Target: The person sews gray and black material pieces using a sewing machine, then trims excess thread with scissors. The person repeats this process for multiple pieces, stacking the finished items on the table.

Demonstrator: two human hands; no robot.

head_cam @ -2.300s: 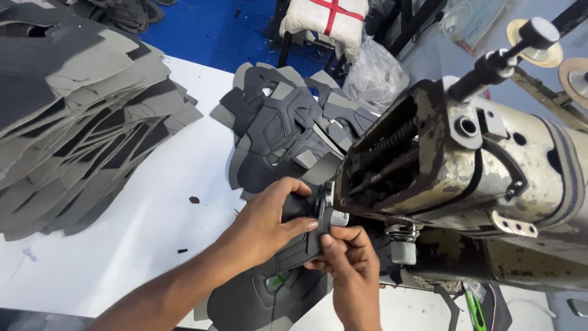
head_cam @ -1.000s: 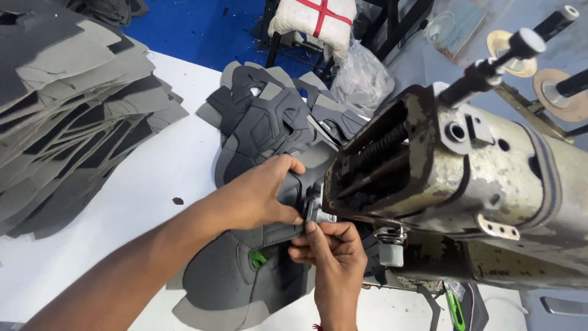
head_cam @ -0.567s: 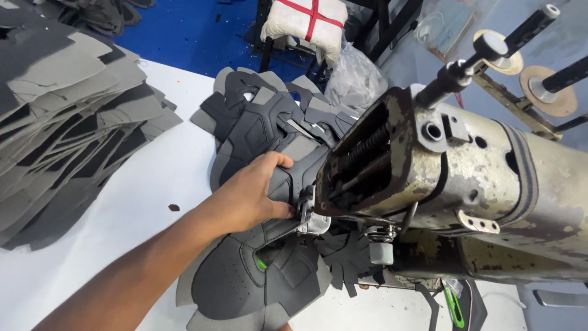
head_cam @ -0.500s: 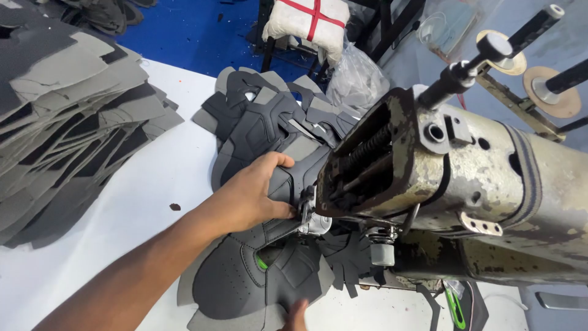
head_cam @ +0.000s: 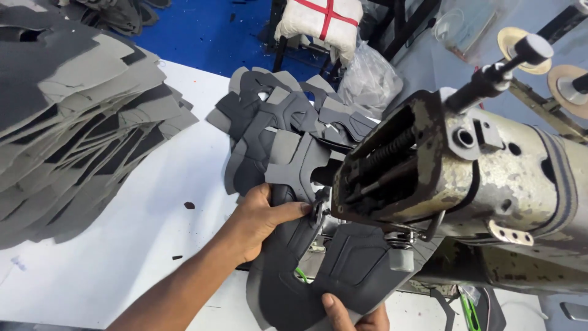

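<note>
1. White bench [head_cam: 153,245] carries two heaps of grey cut pieces: one big stack [head_cam: 67,116] at its left edge, one smaller pile [head_cam: 275,122] near the far edge.
2. One worn sewing machine [head_cam: 465,184] fills the right side.
3. One dark grey shoe-upper panel [head_cam: 331,270] lies under the machine head, its long axis running from near edge to far edge.
4. Left hand [head_cam: 260,220] is clamped on the panel's left side; right hand [head_cam: 355,315] grips its near edge.

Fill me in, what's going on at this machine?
A person feeds a dark grey cut piece under the head of a worn sewing machine. The left hand presses it near the needle area; the right hand grips its near edge. Stacks of grey pieces lie on the white table.
</note>
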